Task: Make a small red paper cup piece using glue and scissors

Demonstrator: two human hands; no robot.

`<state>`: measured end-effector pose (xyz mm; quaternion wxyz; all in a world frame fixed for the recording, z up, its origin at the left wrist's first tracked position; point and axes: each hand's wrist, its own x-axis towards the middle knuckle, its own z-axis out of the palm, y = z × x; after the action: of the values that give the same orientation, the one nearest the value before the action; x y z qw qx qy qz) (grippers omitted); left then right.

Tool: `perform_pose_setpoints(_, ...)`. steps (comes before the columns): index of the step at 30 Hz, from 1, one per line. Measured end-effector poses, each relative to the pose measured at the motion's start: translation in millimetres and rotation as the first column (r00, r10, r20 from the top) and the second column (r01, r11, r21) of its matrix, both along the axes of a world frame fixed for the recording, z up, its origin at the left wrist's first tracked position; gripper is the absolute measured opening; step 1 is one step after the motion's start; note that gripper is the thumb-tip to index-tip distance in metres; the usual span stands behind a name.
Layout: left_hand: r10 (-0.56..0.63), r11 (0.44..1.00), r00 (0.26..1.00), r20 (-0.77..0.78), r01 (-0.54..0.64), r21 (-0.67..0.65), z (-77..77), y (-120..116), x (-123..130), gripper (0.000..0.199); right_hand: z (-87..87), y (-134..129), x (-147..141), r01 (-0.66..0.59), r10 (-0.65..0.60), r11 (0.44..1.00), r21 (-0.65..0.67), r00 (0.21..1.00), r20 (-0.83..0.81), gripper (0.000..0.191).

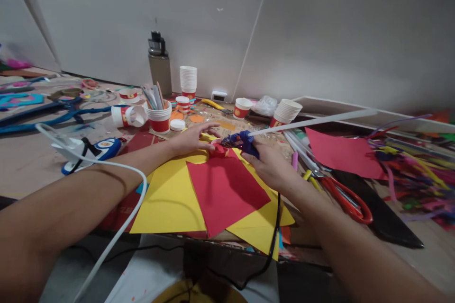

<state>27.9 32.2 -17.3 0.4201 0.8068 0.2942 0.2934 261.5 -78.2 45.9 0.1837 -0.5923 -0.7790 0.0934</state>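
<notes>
My right hand (pixel 265 156) is closed round a blue glue gun (pixel 241 141), with a long white glue stick (pixel 316 120) standing out of its back and a black cord hanging below. The gun's nozzle points left at a small red piece (pixel 218 150). My left hand (pixel 194 138) is beside that piece, its fingers apart and stretched over it; any contact with the piece is hard to make out. Under both hands lie a red sheet (pixel 227 194) and yellow sheets (pixel 170 199).
Behind stand a cup of pens (pixel 159 117), stacked paper cups (pixel 188 80), a bottle (pixel 159 66) and yellow-handled pliers (pixel 213 104). Red-handled scissors (pixel 346 199) lie right, near a red sheet (pixel 344 154). A white cable crosses over my left forearm from a power strip (pixel 88 151).
</notes>
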Motion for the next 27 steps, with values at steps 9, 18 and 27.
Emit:
perform_pose_setpoints(9, 0.001, 1.0, 1.0, 0.015, -0.001, 0.007, -3.9, 2, 2, 0.073, -11.0, 4, -2, -0.019, 0.019, 1.0, 0.003, 0.998, -0.065, 0.037)
perform_pose_setpoints(18, -0.003, 0.999, 1.0, -0.003, 0.003, 0.036, -5.3, 3, 2, 0.073, -15.4, 7, -7, -0.013, 0.013, 1.0, 0.012, 0.999, -0.046, 0.037)
perform_pose_setpoints(27, -0.011, 1.0, 1.0, -0.001, 0.011, 0.025, -4.8, 4, 2, 0.077, -20.8, 10, -9, -0.017, 0.016, 0.999, 0.046, 1.0, 0.012, 0.032)
